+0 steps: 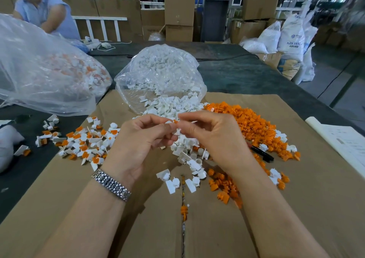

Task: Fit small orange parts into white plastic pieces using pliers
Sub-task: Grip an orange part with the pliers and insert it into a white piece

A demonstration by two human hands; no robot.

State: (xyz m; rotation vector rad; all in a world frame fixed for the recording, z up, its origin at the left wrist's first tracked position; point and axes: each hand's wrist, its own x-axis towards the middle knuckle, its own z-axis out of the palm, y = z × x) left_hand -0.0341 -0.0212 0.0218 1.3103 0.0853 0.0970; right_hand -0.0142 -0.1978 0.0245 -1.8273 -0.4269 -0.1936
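Both hands meet above the middle of a flat brown cardboard sheet [296, 208] that covers the dark surface [246, 75]. The left hand [138, 139], with a silver metal link watch band [111, 184] on its wrist, has its grip narrowed to a pinch on a small white plastic piece [169, 122]. The right hand [213, 137] pinches a tiny orange plastic part [175, 121] at its fingertips, touching that white piece. Just beyond the hands a clear plastic bag of loose white plastic pieces [160, 75] lies open, spilling a heap of white pieces [169, 105] onto the cardboard. To the right of it lies a wide pile of small orange parts [248, 119]. Left of the hands is a scatter of white pieces with orange parts fitted in them [83, 145], and a larger clear bag holding more white and orange pieces [49, 74] rests at far left. A black and red handled tool [261, 152], possibly the pliers, lies near the right wrist, partly buried among the parts. A white printed paper sheet [343, 143] lies at the right edge. Another person in a light blue shirt [45, 12] sits at the far left.
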